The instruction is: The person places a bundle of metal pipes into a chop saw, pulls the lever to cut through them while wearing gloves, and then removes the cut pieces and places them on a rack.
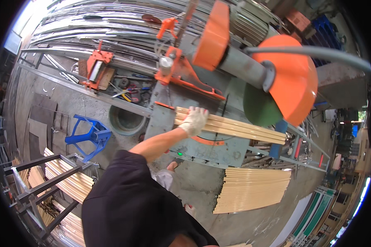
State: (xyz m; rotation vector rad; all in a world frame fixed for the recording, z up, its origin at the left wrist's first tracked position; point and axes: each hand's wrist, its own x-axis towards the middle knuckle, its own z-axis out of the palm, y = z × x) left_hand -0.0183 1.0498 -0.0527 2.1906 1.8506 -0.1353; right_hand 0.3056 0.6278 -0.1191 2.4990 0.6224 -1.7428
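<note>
My left hand [194, 120], in a whitish work glove, reaches across the grey saw table [231, 154]. Its fingers are closed over several glossy cream tubes [247, 128] lying side by side. The tubes lie along the table and run out past its right side. Just beyond them stands a cut-off saw with an orange blade guard [290, 78] and a large green disc [257, 103] below it. An orange clamp [189, 80] sits on the far left of the table. My right hand is out of view.
A stack of cream tubes [251, 189] lies on the floor at near right. Left are a blue stool [88, 136], a round tub [125, 121] and a metal rack [41, 187] of tubes. Long metal bars [78, 31] fill the back. A thick grey cable [317, 51] crosses the saw.
</note>
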